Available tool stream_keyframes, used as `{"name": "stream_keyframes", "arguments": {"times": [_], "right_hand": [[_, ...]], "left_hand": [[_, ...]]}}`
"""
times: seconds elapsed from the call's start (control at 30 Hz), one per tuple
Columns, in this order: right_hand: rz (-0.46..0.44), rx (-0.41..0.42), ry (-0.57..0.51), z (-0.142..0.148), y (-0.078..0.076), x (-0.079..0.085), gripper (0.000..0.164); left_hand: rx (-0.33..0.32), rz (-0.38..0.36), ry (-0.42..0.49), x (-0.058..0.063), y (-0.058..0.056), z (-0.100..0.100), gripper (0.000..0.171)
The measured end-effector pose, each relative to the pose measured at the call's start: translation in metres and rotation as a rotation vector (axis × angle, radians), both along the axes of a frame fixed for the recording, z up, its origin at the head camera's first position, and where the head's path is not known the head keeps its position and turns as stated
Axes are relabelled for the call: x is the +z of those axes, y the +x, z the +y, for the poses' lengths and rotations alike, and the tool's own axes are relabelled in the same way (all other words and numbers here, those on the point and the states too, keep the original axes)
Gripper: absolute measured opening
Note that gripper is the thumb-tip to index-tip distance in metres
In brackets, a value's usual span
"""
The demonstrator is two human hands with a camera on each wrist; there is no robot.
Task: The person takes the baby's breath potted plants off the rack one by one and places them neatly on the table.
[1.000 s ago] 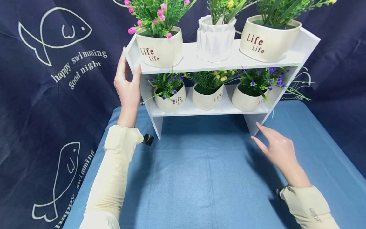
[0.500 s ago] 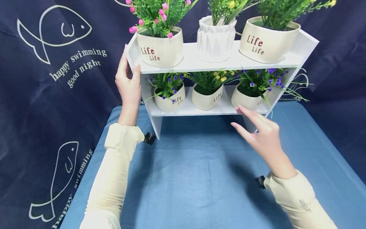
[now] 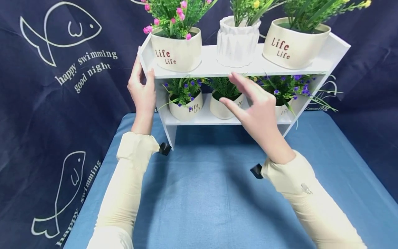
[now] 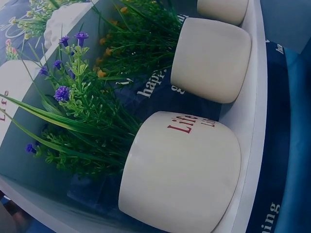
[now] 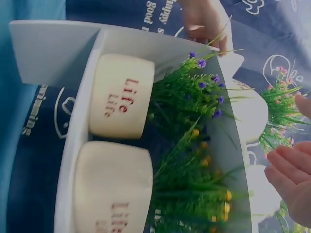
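Observation:
My left hand [image 3: 143, 97] holds the left side panel of a white two-tier shelf [image 3: 211, 71], thumb at the front edge and fingers along the outer face. In the right wrist view the same left hand [image 5: 206, 22] shows at the panel's corner. My right hand [image 3: 258, 110] is raised in front of the shelf, fingers extended and thumb apart, holding nothing. It hides part of the middle lower flowerpot [image 3: 219, 106] and the right lower flowerpot [image 3: 282, 110]. Beside them sits the left lower flowerpot [image 3: 185, 108], with purple flowers.
On the upper tier stand a cream pot with pink flowers [image 3: 177, 52], a fluted white pot [image 3: 237, 43] and a large cream pot [image 3: 295, 45] on the right. A blue cloth [image 3: 199, 193] covers the table. Behind hangs a dark blue fish-print curtain [image 3: 102, 97].
My right hand has moved left and upward from the shelf's right leg to before its middle. The left hand keeps its place on the side panel, and the pots have not moved.

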State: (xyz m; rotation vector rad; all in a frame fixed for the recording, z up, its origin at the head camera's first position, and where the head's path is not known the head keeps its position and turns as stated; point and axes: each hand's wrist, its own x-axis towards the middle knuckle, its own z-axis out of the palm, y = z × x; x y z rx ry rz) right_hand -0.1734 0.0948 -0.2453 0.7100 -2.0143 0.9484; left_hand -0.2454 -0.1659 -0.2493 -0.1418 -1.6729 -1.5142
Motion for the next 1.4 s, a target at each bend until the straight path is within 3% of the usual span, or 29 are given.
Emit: {"name": "stream_keyframes", "arguments": {"times": [0.13, 0.33, 0.57, 0.67, 0.97, 1.4], "right_hand": [[-0.109, 0.036, -0.05, -0.015, -0.013, 0.013, 0.057], [-0.255, 0.009, -0.04, -0.033, -0.031, 0.031, 0.063], [-0.394, 0.061, -0.053, -0.052, -0.049, 0.049, 0.074], [-0.433, 0.07, -0.07, -0.06, -0.055, 0.054, 0.079], [-0.55, 0.054, -0.12, -0.074, -0.066, 0.066, 0.09], [-0.638, -0.041, -0.018, -0.085, -0.077, 0.078, 0.101]], "left_hand": [[0.005, 0.011, -0.002, 0.0, -0.002, 0.0, 0.051], [-0.014, 0.015, 0.007, 0.0, -0.002, 0.0, 0.05], [-0.037, -0.024, 0.024, 0.0, -0.002, 0.0, 0.051], [-0.033, -0.047, 0.024, 0.0, -0.001, -0.001, 0.051], [-0.034, -0.009, 0.015, 0.0, 0.001, 0.0, 0.05], [-0.019, -0.029, 0.017, 0.001, 0.001, 0.002, 0.05]]}}
